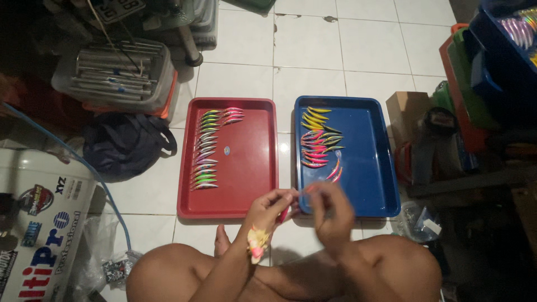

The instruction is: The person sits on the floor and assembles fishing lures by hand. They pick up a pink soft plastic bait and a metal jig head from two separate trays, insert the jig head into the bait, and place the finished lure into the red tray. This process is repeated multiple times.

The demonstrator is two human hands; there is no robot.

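The person's forearms are bare, with no sleeves reaching the wrists. The left hand (267, 208) and the right hand (331, 211) wear no gloves. Both knees and a foot near the tiles are bare too.

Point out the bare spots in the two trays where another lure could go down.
Red tray: bare right of its lure column, across the whole right half. Blue tray: bare right of the yellow and red lures. Crowded: both trays' left sides, and the blue tray's near-left corner under the hands.
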